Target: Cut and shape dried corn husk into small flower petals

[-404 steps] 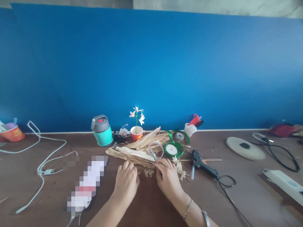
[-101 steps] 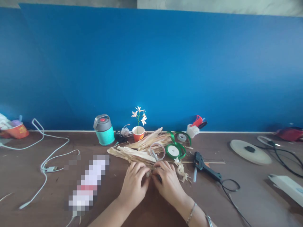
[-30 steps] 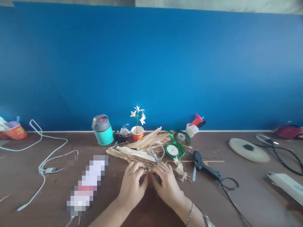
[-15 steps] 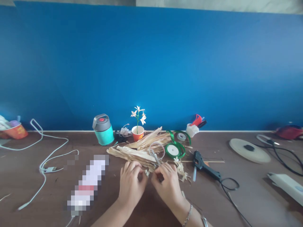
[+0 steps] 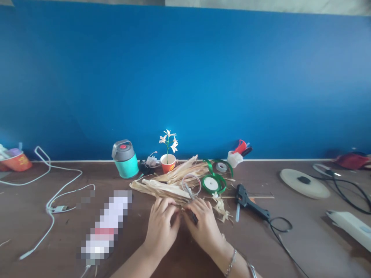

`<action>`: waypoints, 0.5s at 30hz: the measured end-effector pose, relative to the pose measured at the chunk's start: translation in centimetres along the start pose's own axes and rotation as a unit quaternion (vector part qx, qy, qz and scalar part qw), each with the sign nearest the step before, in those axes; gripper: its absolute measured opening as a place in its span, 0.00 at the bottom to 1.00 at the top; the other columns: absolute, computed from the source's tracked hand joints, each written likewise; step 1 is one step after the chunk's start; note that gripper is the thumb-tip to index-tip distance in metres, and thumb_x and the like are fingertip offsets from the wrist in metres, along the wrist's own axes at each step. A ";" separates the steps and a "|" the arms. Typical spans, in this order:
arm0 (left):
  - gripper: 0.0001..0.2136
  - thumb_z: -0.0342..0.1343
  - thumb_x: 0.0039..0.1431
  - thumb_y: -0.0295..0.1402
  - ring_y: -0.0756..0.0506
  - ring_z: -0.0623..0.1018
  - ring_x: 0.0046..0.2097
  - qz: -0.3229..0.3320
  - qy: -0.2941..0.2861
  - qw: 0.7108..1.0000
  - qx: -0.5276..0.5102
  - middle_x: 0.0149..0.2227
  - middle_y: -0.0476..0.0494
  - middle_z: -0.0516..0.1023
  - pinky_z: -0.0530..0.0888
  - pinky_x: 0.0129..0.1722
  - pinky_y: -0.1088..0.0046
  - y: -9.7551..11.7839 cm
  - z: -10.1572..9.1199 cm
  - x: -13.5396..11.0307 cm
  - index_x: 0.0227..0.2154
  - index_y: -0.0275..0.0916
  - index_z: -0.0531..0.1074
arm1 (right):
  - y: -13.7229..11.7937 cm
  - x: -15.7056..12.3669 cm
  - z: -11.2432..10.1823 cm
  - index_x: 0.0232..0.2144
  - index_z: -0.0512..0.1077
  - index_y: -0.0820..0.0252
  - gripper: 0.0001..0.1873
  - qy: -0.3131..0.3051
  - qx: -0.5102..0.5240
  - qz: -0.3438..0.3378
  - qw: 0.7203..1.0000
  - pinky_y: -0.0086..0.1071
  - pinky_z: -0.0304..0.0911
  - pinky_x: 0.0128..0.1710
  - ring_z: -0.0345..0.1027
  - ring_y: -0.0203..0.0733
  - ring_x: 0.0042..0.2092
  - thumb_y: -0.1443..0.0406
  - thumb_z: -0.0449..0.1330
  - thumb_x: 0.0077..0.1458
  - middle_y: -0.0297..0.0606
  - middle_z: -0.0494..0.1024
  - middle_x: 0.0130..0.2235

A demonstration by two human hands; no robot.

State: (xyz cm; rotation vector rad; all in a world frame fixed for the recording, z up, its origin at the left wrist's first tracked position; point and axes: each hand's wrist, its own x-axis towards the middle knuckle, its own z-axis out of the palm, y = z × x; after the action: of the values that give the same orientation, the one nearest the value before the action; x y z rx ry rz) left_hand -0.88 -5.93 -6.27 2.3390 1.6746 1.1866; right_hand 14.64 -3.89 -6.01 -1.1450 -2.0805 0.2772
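Observation:
My left hand (image 5: 162,226) and my right hand (image 5: 204,226) rest close together on the brown table (image 5: 290,239), fingertips meeting over a small pale husk piece that is mostly hidden between them. A dark slim object lies under my right fingers; I cannot tell what it is. Just beyond the fingers lies a pile of dried corn husks (image 5: 171,185) with scissors (image 5: 189,189) on top. Small husk scraps (image 5: 220,208) lie to the right of my right hand.
A teal jar (image 5: 125,159), a red cup with a husk flower (image 5: 168,156), green ribbon spools (image 5: 213,183), a black glue gun (image 5: 249,202) with its cord, a round disc (image 5: 304,182), white cables (image 5: 55,193) and a white box (image 5: 349,226) lie about.
Both hands have drawn together again around the small husk piece after parting slightly half a second ago. Earlier they lay flat and apart on the husks.

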 end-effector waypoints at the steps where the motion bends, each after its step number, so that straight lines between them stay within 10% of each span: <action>1: 0.07 0.52 0.55 0.23 0.41 0.73 0.40 0.003 -0.002 1.000 0.000 0.36 0.43 0.74 0.69 0.40 0.63 0.0 0.0 0.0 0.29 0.41 0.72 | -0.1 0.0 0.0 0.29 0.71 0.56 0.07 -0.001 0.000 -0.003 1.000 0.34 0.51 0.38 0.67 0.43 0.36 0.72 0.57 0.55 0.34 0.76 0.30; 15: 0.06 0.54 0.53 0.26 0.41 0.72 0.41 -0.053 0.010 0.997 0.056 0.36 0.44 0.75 0.65 0.38 0.64 0.4 0.0 -0.1 0.23 0.40 0.68 | 0.3 0.0 0.9 0.18 0.64 0.59 0.10 0.082 -0.068 0.027 0.994 0.34 0.48 0.35 0.64 0.40 0.28 0.75 0.56 0.45 0.32 0.70 0.21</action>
State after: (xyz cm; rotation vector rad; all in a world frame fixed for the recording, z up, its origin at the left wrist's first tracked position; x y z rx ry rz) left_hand -0.55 -6.14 -6.15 2.2732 1.8917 1.1299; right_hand 14.21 -3.61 -6.77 -1.2616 -1.9495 0.0648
